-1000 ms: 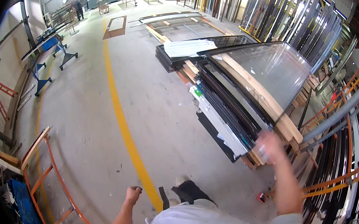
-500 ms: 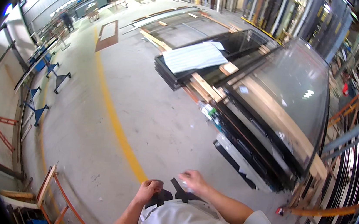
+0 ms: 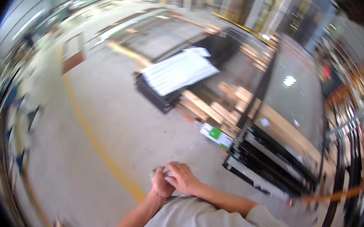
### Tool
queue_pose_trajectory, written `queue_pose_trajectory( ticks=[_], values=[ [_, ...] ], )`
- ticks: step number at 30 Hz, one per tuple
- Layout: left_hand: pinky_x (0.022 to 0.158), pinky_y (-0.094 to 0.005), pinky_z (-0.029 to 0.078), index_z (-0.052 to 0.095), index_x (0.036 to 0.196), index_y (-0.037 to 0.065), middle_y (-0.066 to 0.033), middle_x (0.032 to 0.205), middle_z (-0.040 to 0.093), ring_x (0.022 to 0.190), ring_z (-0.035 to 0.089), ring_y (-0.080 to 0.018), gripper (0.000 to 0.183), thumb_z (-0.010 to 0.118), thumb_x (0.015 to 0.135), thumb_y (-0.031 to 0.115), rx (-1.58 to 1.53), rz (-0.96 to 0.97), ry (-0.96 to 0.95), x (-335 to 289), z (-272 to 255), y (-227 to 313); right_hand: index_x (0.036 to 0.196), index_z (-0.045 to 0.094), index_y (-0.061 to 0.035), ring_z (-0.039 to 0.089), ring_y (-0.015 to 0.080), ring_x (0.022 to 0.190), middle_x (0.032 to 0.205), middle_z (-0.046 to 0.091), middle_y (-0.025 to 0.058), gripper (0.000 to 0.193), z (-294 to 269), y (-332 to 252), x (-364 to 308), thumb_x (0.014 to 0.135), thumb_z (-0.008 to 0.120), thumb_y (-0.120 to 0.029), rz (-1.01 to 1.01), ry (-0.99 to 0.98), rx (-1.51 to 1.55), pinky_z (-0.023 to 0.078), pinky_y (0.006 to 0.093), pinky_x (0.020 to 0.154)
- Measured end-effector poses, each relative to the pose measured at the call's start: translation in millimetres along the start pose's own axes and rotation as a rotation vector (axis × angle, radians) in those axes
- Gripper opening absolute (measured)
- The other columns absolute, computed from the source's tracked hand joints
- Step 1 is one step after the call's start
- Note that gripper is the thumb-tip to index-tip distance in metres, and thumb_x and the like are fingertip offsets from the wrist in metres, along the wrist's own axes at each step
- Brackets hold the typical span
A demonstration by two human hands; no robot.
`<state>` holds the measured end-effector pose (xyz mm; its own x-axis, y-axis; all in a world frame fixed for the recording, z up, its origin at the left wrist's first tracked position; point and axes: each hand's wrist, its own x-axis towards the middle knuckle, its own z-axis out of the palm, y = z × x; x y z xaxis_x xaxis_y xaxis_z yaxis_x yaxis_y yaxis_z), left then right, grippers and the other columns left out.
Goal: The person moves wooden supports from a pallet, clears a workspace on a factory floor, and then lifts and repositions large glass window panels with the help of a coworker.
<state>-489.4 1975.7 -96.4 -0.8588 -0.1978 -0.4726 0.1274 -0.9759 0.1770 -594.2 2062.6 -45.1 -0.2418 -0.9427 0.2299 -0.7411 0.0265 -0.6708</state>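
My hands meet just in front of my chest. My left hand [image 3: 161, 186] is closed, and a small pale, shiny thing [image 3: 153, 175] shows at its outer edge, too blurred to name. Over it lies my right hand [image 3: 184, 179], its fingers bent and touching the left one; whatever sits between the two is hidden by the fingers. Both forearms come up from a light grey shirt [image 3: 206, 222]. Neither hand touches the stacked glass frames.
To the right, dark-framed glass panels [image 3: 295, 90] rest in stacks with wooden blocks [image 3: 202, 106] between them. A white sheet [image 3: 179, 71] covers one stack. A green-and-white box [image 3: 216, 135] sits at the near corner. A yellow line [image 3: 94, 142] runs along the floor.
My hands, apart before, have come together, the right moving left onto the left one. The view has turned and blurred, so the glass stacks appear nearer.
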Motion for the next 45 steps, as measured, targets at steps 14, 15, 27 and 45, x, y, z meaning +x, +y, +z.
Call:
queue_pose_trajectory(
  ticks=[14, 15, 27, 45],
  values=[
    [0.087, -0.0436, 0.046, 0.056, 0.109, -0.003, -0.0171, 0.110, 0.061, 0.096, 0.059, -0.0279, 0.051, 0.034, 0.093, 0.040, 0.625, -0.464, -0.018, 124.7, 69.4, 65.8, 0.101, 0.060, 0.0025, 0.059, 0.0165, 0.078, 0.086, 0.063, 0.0098, 0.025, -42.4, 73.4, 25.7, 0.089, 0.053, -0.019, 0.775, 0.900, 0.910, 0.049, 0.0297, 0.069],
    [0.085, -0.0425, 0.048, 0.058, 0.105, -0.004, -0.0169, 0.105, 0.063, 0.093, 0.060, -0.0280, 0.047, 0.037, 0.093, 0.037, 0.756, -0.472, -0.108, 132.8, 72.6, 57.8, 0.099, 0.062, 0.0014, 0.058, 0.0170, 0.073, 0.081, 0.062, 0.0088, 0.024, -53.8, 77.3, 14.1, 0.089, 0.054, -0.019, 0.919, 1.049, 1.006, 0.049, 0.0310, 0.065],
    [0.072, -0.0328, 0.048, 0.062, 0.099, 0.004, -0.0068, 0.094, 0.065, 0.084, 0.061, -0.0188, 0.023, 0.053, 0.089, 0.023, 0.895, -0.138, -0.064, 329.7, 151.5, -36.0, 0.140, 0.030, -0.0001, 0.055, 0.0201, 0.074, 0.088, 0.059, 0.0120, 0.061, -365.0, 5.3, 19.5, 0.082, 0.047, 0.000, -0.259, 0.915, 0.540, 0.046, 0.0307, 0.069],
    [0.052, -0.0341, 0.048, 0.058, 0.082, -0.010, -0.0144, 0.067, 0.061, 0.058, 0.059, -0.0204, 0.022, 0.062, 0.077, 0.012, 1.702, 0.189, -0.090, 330.6, 213.4, -97.9, 0.102, 0.062, 0.0044, 0.058, 0.0118, 0.066, 0.078, 0.064, 0.0079, 0.021, -201.6, 41.3, -221.6, 0.086, 0.053, -0.006, 1.118, 1.624, 0.644, 0.049, 0.0250, 0.060]
  ],
)
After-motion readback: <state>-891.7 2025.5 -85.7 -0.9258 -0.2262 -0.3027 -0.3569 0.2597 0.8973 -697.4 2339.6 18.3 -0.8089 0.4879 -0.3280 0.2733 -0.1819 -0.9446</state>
